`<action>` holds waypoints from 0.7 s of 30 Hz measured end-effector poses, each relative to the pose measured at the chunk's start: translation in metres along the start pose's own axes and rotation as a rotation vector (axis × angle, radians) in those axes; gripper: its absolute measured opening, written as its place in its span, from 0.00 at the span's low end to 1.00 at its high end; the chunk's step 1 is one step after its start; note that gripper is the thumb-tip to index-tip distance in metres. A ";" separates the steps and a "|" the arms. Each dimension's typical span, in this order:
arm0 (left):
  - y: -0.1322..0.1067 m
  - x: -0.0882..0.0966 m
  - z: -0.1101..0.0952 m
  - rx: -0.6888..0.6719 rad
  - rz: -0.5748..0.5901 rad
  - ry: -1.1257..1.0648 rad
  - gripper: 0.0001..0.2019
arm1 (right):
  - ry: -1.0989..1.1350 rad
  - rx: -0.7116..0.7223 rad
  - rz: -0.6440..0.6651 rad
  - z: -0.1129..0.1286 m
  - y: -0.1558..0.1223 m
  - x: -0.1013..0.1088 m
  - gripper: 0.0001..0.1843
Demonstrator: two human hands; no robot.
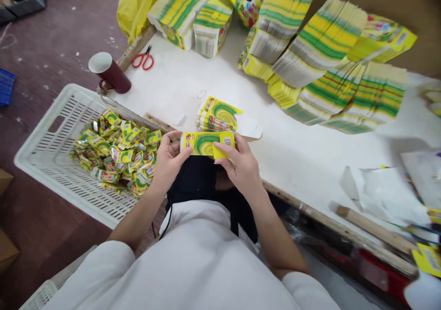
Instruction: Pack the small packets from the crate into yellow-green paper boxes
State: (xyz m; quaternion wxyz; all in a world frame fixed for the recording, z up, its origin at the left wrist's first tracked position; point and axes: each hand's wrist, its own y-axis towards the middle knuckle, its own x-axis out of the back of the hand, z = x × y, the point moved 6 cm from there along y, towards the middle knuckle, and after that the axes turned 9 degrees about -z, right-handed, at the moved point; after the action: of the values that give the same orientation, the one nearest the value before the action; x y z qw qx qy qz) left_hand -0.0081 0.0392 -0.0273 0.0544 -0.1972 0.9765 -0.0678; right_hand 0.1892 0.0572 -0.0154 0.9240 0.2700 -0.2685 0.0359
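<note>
Between my two hands is a flat yellow-and-green printed carton (204,143), held level just over the table's front edge. My left hand (171,156) pinches its left end, thumb in front and fingers behind. At the other end, my right hand (243,165) grips the carton beside its barcode, with the thumb on a yellow flap. A small pile of similar flat cartons (220,115) lies on the white table (292,149) just beyond my hands. On my left, a white plastic basket (48,138) holds many small folded boxes (120,149) in the same colours.
Stacks of flat cartons (324,39) stand along the table's back. Red-handled scissors (143,61) and a dark red mug (115,76) are at the far left. A yellow bag (138,7) hangs by the back corner. Loose wooden strips (375,234) and papers lie at the right.
</note>
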 end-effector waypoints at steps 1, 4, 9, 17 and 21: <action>0.000 -0.001 0.000 0.025 -0.002 -0.015 0.26 | 0.003 0.008 0.007 0.000 0.000 0.000 0.18; -0.002 -0.005 0.000 0.057 -0.004 -0.034 0.29 | 0.005 0.013 0.088 0.000 0.000 0.002 0.17; -0.006 -0.006 0.003 0.052 0.006 -0.049 0.27 | 0.045 0.003 0.165 -0.001 -0.003 0.004 0.12; -0.011 -0.005 -0.005 0.043 0.130 0.090 0.20 | 0.132 -0.080 -0.075 0.007 -0.002 -0.008 0.33; 0.012 0.059 -0.032 -0.175 -0.081 0.383 0.17 | 0.137 -0.071 -0.005 0.002 0.012 -0.005 0.42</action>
State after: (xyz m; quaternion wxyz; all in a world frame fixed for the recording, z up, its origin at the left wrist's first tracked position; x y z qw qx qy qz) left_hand -0.0707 0.0308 -0.0026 -0.1524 -0.2240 0.9624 -0.0214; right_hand 0.1811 0.0672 -0.0109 0.9493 0.2347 -0.2049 0.0425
